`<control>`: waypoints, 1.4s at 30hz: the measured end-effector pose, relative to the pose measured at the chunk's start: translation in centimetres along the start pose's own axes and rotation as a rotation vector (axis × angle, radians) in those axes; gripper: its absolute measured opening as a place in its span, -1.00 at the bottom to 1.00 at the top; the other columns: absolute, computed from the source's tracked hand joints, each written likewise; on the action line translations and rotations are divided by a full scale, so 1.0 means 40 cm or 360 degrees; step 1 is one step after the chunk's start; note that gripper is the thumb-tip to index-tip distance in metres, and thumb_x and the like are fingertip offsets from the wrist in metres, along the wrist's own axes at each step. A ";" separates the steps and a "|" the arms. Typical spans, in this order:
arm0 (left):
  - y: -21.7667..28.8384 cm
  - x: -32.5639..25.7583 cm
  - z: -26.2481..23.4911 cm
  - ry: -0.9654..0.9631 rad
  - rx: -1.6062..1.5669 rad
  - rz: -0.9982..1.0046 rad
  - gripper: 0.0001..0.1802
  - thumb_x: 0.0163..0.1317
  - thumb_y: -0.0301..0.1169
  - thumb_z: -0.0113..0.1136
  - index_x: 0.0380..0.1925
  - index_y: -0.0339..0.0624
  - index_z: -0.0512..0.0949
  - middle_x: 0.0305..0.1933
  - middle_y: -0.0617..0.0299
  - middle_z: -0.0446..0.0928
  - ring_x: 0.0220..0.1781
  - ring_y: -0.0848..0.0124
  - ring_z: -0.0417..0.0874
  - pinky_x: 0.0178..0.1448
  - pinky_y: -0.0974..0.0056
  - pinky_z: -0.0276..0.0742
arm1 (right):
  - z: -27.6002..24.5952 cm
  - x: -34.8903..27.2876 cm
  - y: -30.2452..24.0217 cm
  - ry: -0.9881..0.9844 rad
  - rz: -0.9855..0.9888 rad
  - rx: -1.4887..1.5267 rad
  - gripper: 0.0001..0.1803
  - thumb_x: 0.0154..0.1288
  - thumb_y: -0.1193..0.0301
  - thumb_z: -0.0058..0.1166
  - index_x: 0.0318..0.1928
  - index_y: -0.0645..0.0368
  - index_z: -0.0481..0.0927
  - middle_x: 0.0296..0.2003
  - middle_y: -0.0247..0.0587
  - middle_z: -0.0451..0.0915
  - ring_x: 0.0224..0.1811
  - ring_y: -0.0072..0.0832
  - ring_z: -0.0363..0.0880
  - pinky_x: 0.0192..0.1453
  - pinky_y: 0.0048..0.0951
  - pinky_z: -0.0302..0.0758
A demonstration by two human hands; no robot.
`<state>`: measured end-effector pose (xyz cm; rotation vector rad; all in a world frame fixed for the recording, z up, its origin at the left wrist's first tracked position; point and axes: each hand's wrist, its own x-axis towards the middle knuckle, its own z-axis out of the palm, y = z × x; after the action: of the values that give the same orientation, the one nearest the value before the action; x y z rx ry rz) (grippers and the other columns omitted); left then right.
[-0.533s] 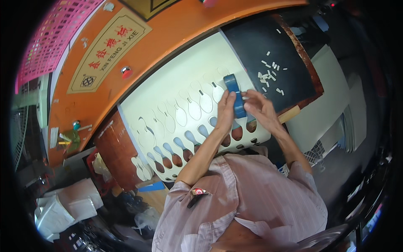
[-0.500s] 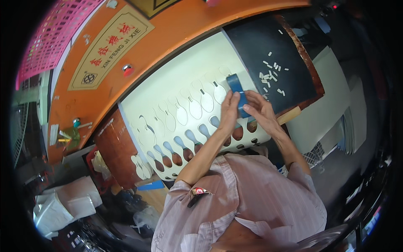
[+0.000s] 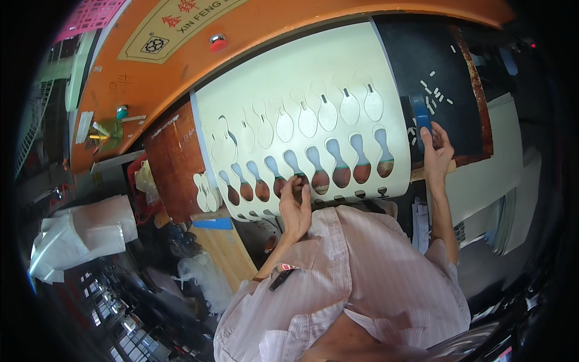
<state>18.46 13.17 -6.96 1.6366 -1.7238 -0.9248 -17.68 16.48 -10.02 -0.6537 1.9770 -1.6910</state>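
At the right edge of the pale sheet, my right hand [image 3: 438, 148] closes round a blue cutting die [image 3: 420, 111], which stands on edge over the black board. My left hand [image 3: 295, 208] rests at the sheet's near part, over one of the holes. Its fingers are bent and apart from the thumb, with nothing seen between them. The pale sheet [image 3: 289, 66] bears a near row of sole-shaped holes, showing blue-grey and brown below. Behind them lies a row of cut sole shapes [image 3: 327, 113], several with a dark slot at the top.
Small white strips [image 3: 435, 95] lie scattered on the black board [image 3: 416, 48]. An orange machine beam [image 3: 259, 42] with a red button [image 3: 218, 42] spans the far side. White cut soles [image 3: 208, 194] are stacked at the sheet's left. Pale sheets [image 3: 512, 139] hang at the right.
The die has gone from both hands into my right hand alone, shifted right over the black board. My left hand has come down to the sheet's near part. The whole view has shifted.
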 end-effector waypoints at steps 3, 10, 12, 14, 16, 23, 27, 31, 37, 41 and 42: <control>0.013 0.038 0.020 -0.0195 -0.0132 -0.0124 -0.52 0.54 -0.24 0.20 0.11 -0.57 0.54 -0.20 -0.03 0.76 -0.23 0.39 0.70 -0.10 0.24 0.57 | 0.026 0.001 -0.019 -0.0101 0.0031 0.0123 -0.47 0.45 0.30 0.35 0.25 0.42 0.59 -0.03 -0.13 0.72 -0.05 -0.54 0.65 0.10 -0.52 0.56; 0.014 0.117 0.027 -0.0204 -0.0308 -0.0386 -0.50 0.59 -0.11 0.15 -0.42 -0.32 0.60 -0.60 0.27 0.59 -0.58 0.61 0.56 -0.49 0.40 0.38 | 0.101 0.004 -0.101 -0.0541 0.0445 0.0599 -0.46 0.49 0.24 0.30 0.26 0.40 0.58 -0.05 -0.19 0.71 -0.04 -0.58 0.63 0.08 -0.53 0.53; 0.001 0.120 0.047 -0.0105 -0.0467 -0.0326 -0.51 0.58 -0.16 0.18 -0.48 -0.34 0.58 -0.65 0.27 0.54 -0.59 0.58 0.59 -0.49 0.35 0.42 | 0.130 0.004 -0.124 -0.0769 0.0407 0.0776 -0.48 0.50 0.28 0.28 0.28 0.40 0.56 -0.02 -0.20 0.70 0.00 -0.57 0.62 0.09 -0.50 0.54; -0.009 0.118 0.057 -0.0058 -0.0406 -0.0321 -0.51 0.57 -0.18 0.21 -0.50 -0.32 0.55 -0.69 0.30 0.48 -0.61 0.57 0.59 -0.49 0.33 0.44 | 0.163 -0.003 -0.147 -0.0922 0.0432 0.0829 -0.51 0.50 0.37 0.25 0.31 0.39 0.54 0.04 -0.20 0.69 0.06 -0.56 0.61 0.14 -0.46 0.55; -0.019 0.101 0.046 -0.0115 -0.0256 -0.0228 -0.56 0.59 -0.20 0.19 -0.43 -0.32 0.58 -0.63 0.33 0.52 -0.59 0.61 0.54 -0.48 0.38 0.43 | 0.195 -0.016 -0.172 -0.1086 0.0318 0.0773 -0.46 0.49 0.34 0.26 0.34 0.38 0.51 0.05 -0.18 0.68 0.05 -0.52 0.64 0.17 -0.40 0.56; -0.086 -0.065 -0.044 -0.0463 0.0088 -0.0043 -0.57 0.56 -0.30 0.23 -0.48 -0.36 0.45 -0.65 0.24 0.18 -0.53 0.53 0.15 -0.49 0.25 0.18 | 0.352 -0.062 -0.269 -0.1414 0.0307 0.0659 -0.40 0.37 0.43 0.35 0.34 0.38 0.49 0.15 -0.02 0.66 0.16 -0.41 0.63 0.29 -0.36 0.54; -0.141 -0.068 -0.083 -0.0873 0.0004 -0.0088 -0.65 0.54 -0.25 0.18 -0.37 -0.31 0.57 -0.48 -0.15 0.52 -0.51 0.04 0.55 -0.33 0.08 0.49 | 0.516 -0.098 -0.293 -0.1568 0.0334 0.0512 -0.36 0.32 0.45 0.41 0.33 0.40 0.48 0.17 0.06 0.65 0.20 -0.35 0.63 0.34 -0.31 0.54; -0.160 -0.043 -0.184 -0.0542 -0.0261 0.0215 -0.81 0.50 -0.38 0.19 -0.21 -0.29 0.65 -0.40 -0.04 0.63 -0.46 0.08 0.62 -0.28 0.08 0.55 | 0.713 -0.160 -0.296 -0.1602 0.0096 0.0368 -0.33 0.29 0.38 0.45 0.31 0.42 0.49 0.13 0.04 0.66 0.19 -0.31 0.64 0.31 -0.28 0.56; -0.288 0.015 -0.393 0.0958 0.0409 -0.0047 -0.82 0.45 -0.51 0.18 -0.02 -0.34 0.62 -0.18 -0.04 0.66 -0.17 0.02 0.61 0.03 0.03 0.53 | 0.947 -0.278 -0.302 -0.1214 -0.1022 -0.0092 -0.27 0.06 0.39 0.56 0.23 0.36 0.53 -0.02 0.01 0.62 -0.03 -0.16 0.66 0.05 -0.25 0.63; -0.365 0.004 -0.375 0.0792 0.0372 -0.0238 -0.75 0.50 -0.40 0.13 0.03 -0.35 0.60 -0.15 -0.10 0.65 -0.12 -0.09 0.58 0.08 -0.05 0.49 | 1.029 -0.357 -0.285 -0.1050 -0.1189 -0.0257 -0.26 0.05 0.32 0.56 0.21 0.31 0.52 -0.02 0.00 0.62 0.03 -0.06 0.61 0.08 -0.12 0.61; -0.378 0.001 -0.368 0.0789 0.0476 -0.0217 -0.73 0.52 -0.37 0.11 0.01 -0.36 0.61 -0.19 -0.11 0.65 -0.15 -0.10 0.60 0.04 -0.04 0.50 | 1.041 -0.375 -0.278 -0.1036 -0.1165 -0.0307 -0.25 0.04 0.30 0.56 0.21 0.30 0.52 -0.02 0.00 0.62 0.03 -0.05 0.60 0.09 -0.10 0.60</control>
<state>39.24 11.71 -10.46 1.9897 -1.4621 -0.2781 20.46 -7.89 -4.43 -1.8944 1.4995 -1.3472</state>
